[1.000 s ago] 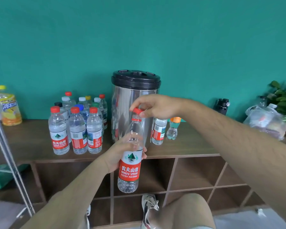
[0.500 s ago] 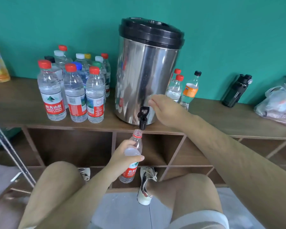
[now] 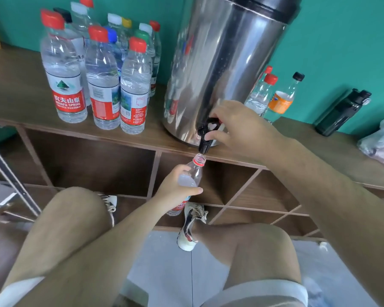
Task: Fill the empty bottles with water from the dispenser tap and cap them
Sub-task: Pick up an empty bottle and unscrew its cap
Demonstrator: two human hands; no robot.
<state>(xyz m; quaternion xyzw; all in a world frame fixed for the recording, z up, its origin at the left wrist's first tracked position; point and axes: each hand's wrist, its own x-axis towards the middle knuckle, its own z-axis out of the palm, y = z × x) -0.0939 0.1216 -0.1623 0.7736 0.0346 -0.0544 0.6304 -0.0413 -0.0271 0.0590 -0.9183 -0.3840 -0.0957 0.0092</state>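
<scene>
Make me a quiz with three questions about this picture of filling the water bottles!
1. True or false: the open bottle in the left hand has its cap on.
2. What does the right hand grip? A) the black tap on the steel dispenser; B) a red cap; C) a yellow cap.
3. Fill in: the open bottle's mouth sits just ___ the black tap's spout.
Key: 1 false; 2 A; 3 below.
</scene>
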